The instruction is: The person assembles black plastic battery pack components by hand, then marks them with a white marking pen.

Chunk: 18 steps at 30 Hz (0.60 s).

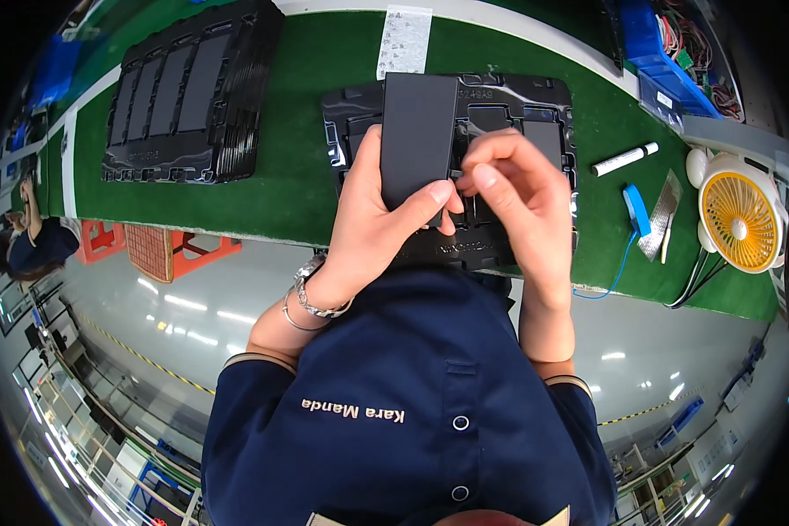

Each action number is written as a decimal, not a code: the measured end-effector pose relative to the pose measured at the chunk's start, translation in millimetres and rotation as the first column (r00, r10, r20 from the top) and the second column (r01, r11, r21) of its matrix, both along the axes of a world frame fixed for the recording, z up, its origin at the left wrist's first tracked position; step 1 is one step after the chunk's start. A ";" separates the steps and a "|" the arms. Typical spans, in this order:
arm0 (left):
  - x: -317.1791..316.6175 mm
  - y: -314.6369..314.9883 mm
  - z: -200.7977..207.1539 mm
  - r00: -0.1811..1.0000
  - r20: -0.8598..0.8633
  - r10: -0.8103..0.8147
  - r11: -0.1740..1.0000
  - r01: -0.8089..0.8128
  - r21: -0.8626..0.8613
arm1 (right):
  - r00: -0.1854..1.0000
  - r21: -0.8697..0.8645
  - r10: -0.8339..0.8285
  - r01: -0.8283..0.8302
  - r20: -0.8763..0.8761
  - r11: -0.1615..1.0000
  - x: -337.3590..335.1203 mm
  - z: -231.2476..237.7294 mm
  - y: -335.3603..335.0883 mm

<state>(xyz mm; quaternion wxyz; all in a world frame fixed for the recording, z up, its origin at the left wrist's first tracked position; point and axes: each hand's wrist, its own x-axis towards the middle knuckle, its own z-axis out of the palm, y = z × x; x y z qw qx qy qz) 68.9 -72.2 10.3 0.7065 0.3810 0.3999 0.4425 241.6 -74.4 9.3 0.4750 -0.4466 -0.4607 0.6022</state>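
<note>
My left hand (386, 206) is closed around a flat black rectangular block (416, 131), thumb across its near end and fingers under it. The block is held above a black moulded plastic tray (491, 250) on the green table. At the block's right edge, my right hand (526, 197) is curled, thumb and index finger close together. Whatever lies between those fingertips, if anything, is too small to make out. Part of the tray's pockets is hidden under my hands and the block.
On the left stands a stack of black trays (175, 96) holding dark flat blocks. A marker (624, 159), a blue wrist strap (636, 210) with a cord and an orange-and-white fan (739, 230) lie to the right. A blue bin (675, 57) of wires stands far right.
</note>
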 end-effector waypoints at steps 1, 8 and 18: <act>0.5 0.1 -0.7 1.000 -0.001 0.000 1.000 0.000 -0.002 | 1.000 -0.019 -0.011 0.010 -0.018 1.000 -5.1 0.6 -1.7; 3.6 0.3 -0.6 0.999 0.030 0.023 0.999 -0.024 0.030 | 0.987 -0.060 0.033 -0.043 -0.160 0.997 -9.2 2.9 -1.0; 3.6 -0.6 3.9 0.999 -0.021 0.027 0.999 -0.026 0.027 | 0.978 -0.064 0.032 -0.046 -0.205 0.997 -9.5 3.0 -2.3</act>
